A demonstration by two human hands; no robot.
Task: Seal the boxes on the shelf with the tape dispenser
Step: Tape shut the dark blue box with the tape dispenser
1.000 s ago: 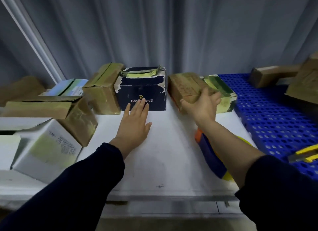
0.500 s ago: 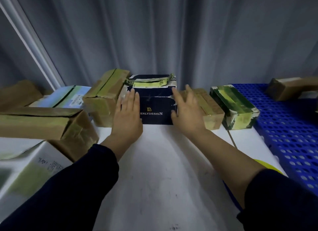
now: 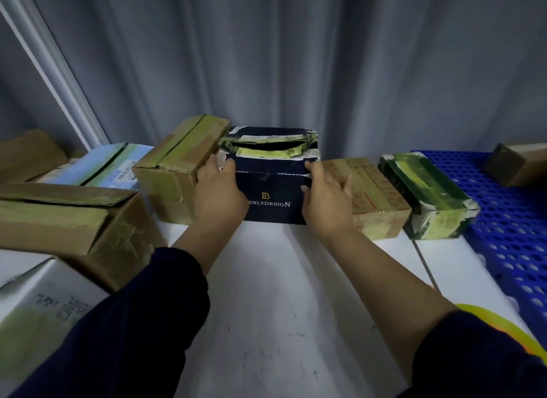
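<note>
Grey curtain (image 3: 296,71) behind white shelf (image 3: 266,279). Left grip (image 3: 217,196) and right grip (image 3: 324,202) each clasp a side of the navy box (image 3: 272,184), mid-row. I judge pulling could drag the brown box (image 3: 174,172) just beside it, and the torn lid (image 3: 266,148) may gape.

In front of me: grey pleated curtain (image 3: 296,57) fills the whole bkgd, hanging in deep vertical folds. White rail (image 3: 50,71) slants down at far left, in front of the fabric. Below, white shelf (image 3: 266,279) surface, scuffed w/ dark specks; blue perforated plastic panel (image 3: 509,234) lies along its right side. Light dim, cool, soft.
</note>
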